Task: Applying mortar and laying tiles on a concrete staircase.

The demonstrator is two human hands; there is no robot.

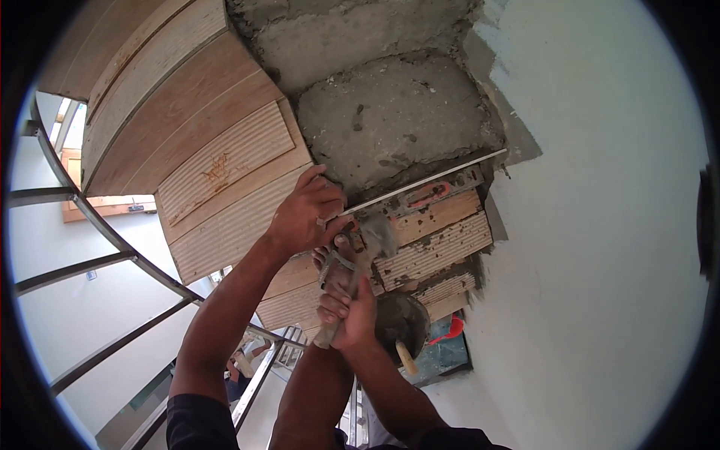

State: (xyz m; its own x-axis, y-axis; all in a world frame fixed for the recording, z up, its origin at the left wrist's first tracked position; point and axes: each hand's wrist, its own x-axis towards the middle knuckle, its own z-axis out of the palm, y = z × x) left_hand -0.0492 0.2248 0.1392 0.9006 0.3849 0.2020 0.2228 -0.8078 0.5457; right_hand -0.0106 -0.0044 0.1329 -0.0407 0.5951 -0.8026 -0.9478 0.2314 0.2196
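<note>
My left hand (307, 214) has its fingers curled round the left end of a thin pale strip (442, 174), which looks like the top edge of an upright tile. A mortar-spattered spirit level (461, 181) with orange-red parts lies along the strip's near side. My right hand (351, 319) is wrapped round the handle of a mallet (379, 238). The mallet's grey head is smeared by motion near the level's left part. Just left of the handle is my sandalled foot (337, 271), resting on the stair.
Wood-look stair tiles (217, 127) curve up at left beside a metal railing (109, 229). Rough wet mortar (397, 120) covers the step beyond. A mortar bucket (390, 322) holds a wooden-handled tool (407, 358); a red scoop (448, 330) lies near. A white wall (600, 225) rises at right.
</note>
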